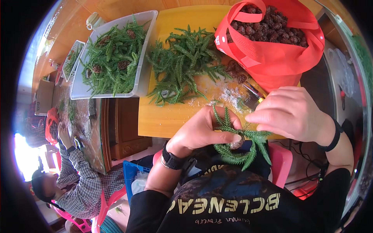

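Note:
In front of my chest, my left hand (pixel 204 130) pinches an artificial pine sprig (pixel 245 158) between thumb and fingers. Its green branches curve out below and to the right. A small brown pine cone (pixel 236 144) sits at the middle of the sprig, just under my left thumb. Close on the right, my right hand (pixel 291 113) is closed, thumb and fingers drawn together near the sprig's upper branches. Whatever lies between those fingertips is too small to make out. A tool with a yellow handle (pixel 260 99) lies on the table, partly behind my right hand.
A pile of green sprigs (pixel 186 58) lies on the yellow table (pixel 155 120), beside whitish crumbs (pixel 233 97). Left of it stands a clear plastic bin (pixel 143 73) of sprigs with cones. A red bag (pixel 272 68) full of pine cones stands right. Another person (pixel 83 182) works at the left table.

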`<action>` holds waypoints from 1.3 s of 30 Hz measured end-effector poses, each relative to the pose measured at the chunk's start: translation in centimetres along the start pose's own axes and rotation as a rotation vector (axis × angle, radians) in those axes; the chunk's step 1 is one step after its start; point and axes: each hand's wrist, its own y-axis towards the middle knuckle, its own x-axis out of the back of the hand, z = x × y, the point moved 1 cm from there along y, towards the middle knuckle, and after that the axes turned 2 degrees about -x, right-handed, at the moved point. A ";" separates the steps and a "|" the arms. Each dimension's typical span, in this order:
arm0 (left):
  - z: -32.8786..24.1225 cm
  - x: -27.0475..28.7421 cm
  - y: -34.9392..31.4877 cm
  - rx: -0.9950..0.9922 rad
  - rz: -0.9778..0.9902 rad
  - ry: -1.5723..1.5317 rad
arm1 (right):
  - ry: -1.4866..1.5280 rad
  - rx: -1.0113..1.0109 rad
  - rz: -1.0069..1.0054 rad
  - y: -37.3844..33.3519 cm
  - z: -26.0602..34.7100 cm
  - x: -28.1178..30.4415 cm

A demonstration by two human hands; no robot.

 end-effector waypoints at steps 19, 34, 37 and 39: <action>-1.5 -2.7 -0.7 -0.437 -0.326 1.106 | -0.259 -0.042 0.215 0.3 0.4 0.5; 0.2 -0.3 0.1 -0.244 -0.052 -0.034 | 0.096 -0.687 -0.003 -11.4 -5.8 -7.6; 0.1 -0.3 0.0 -0.237 -0.111 0.032 | -0.019 -0.679 -0.036 -11.1 -5.8 -8.4; 0.3 -0.1 -0.1 -0.257 -0.102 0.033 | 0.013 -0.731 -0.004 -11.2 -6.4 -8.8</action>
